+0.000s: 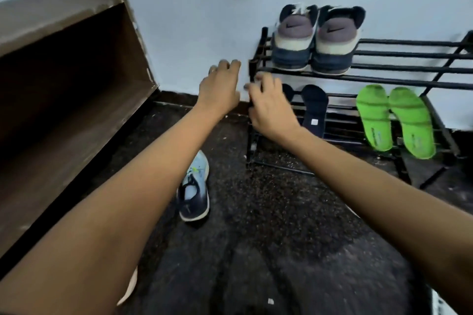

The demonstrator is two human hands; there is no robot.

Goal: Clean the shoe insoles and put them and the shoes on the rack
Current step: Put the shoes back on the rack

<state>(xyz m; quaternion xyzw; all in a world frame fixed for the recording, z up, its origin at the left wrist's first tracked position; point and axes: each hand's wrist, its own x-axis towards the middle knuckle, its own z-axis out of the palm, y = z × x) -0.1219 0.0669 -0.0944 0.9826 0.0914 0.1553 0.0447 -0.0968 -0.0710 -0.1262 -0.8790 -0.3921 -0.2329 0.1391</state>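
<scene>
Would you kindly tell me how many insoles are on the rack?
4, all on the black metal rack, lower shelf: two bright green foam insoles at right; two dark navy insoles at left, one partly behind the right hand.

Both bare forearms are reaching forward toward the left end of the rack (384, 79), the left grip (221, 87) hovering just left of it with fingers loosely curled and empty, the right grip (271, 107) lying blurred over its corner post, fingers bent, contact unclear.
</scene>
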